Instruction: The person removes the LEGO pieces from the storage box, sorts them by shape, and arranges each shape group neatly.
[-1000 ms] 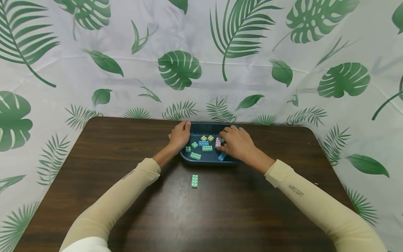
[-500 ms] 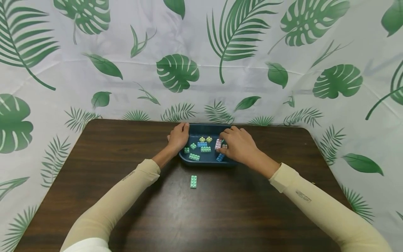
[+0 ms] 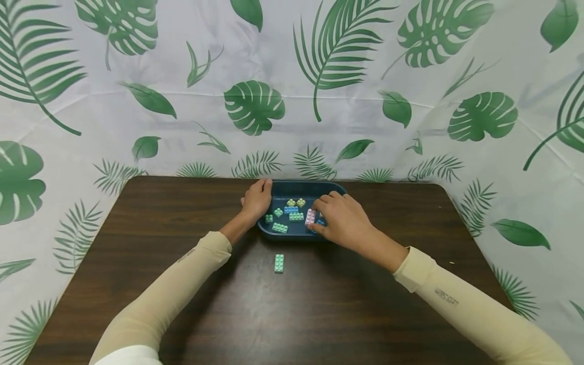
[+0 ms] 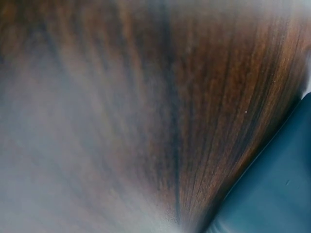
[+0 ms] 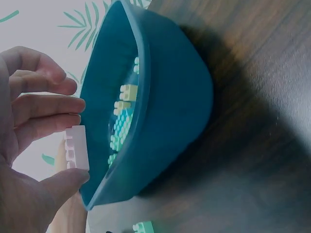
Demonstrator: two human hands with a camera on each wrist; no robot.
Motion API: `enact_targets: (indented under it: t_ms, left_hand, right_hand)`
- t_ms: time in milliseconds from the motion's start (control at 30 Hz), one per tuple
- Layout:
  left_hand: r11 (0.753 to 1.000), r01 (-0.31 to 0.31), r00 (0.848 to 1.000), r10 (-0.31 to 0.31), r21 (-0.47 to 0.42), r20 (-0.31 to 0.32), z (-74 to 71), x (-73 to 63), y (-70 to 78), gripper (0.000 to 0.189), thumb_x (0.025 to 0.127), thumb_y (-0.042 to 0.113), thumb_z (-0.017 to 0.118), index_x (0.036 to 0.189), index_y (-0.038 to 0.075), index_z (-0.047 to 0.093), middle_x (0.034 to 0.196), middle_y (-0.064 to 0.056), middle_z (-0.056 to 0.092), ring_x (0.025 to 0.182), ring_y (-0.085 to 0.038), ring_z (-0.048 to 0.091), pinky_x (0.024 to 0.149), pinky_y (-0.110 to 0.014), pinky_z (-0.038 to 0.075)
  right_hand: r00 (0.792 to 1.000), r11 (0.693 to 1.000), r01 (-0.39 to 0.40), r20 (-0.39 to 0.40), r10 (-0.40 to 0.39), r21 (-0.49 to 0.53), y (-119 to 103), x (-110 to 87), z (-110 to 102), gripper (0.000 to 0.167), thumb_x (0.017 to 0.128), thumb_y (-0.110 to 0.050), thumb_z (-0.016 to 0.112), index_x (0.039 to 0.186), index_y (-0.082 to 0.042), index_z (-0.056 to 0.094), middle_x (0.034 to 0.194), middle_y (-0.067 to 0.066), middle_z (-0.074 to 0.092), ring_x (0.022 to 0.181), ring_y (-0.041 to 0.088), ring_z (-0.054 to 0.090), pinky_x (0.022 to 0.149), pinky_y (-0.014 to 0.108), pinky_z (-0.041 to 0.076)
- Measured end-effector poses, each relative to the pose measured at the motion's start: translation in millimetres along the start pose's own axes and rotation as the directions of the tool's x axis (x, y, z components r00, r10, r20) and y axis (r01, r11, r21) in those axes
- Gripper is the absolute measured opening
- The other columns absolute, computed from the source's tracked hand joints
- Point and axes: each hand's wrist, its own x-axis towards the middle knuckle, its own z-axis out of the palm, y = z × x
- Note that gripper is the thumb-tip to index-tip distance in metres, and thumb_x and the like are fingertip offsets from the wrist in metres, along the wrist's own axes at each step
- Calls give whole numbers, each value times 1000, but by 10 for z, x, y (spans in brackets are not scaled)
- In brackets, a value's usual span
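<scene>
My right hand (image 3: 345, 219) is over the right part of a dark blue tray (image 3: 296, 189). Its thumb and fingers pinch a pink toy building brick (image 5: 79, 148) by the two ends, studs toward the palm in the right wrist view. At the tray's left end, my left hand (image 3: 257, 199) grips the rim, with its far fingers hidden. Inside the tray lie yellow bricks (image 3: 301, 202), a blue brick (image 3: 291, 209) and several green bricks (image 3: 296, 216). Another blue brick (image 3: 320, 223) is partly covered by my right hand.
A lone light green brick (image 3: 279, 263) lies on the dark wood table (image 3: 283, 314) in front of the tray. Behind the table hangs a white cloth (image 3: 191, 121) with green leaf prints. The left wrist view shows mostly blurred tabletop and the tray's side (image 4: 277, 184).
Pinching the pink brick, my right hand has come slightly left and toward me from the tray's right side. My left hand stays on the rim. The head view has shifted a little.
</scene>
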Motion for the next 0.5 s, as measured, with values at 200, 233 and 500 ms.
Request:
enact_targets:
  t_ms: [200,233,500]
  left_hand:
    - [1000,3,1000,-3,2,-12,19,9,-1,47,117,40,32,134,8,61,125,-19,65,123,-39,59,111,-60,26]
    - [1000,4,1000,-4,1,-11,20,8,3,47,117,40,32,131,7,62,120,-20,64,119,-39,59,109,-60,27]
    - [1000,6,1000,-6,-4,-8,0,-11,22,48,117,41,32,134,7,61,120,-18,64,120,-38,58,112,-61,27]
  right_hand:
    - [999,1000,10,-37,-9,25,-48,-59,22,51,91,-53,82,123,-14,75,119,6,77,107,26,68,89,45,58]
    - [999,1000,10,-41,-9,29,-51,-67,25,51,91,-53,81,123,-14,75,118,6,77,106,26,68,88,45,58]
    - [997,999,29,-77,-26,35,-84,-125,63,50,93,-53,79,126,-16,73,118,4,77,106,24,69,88,44,59]
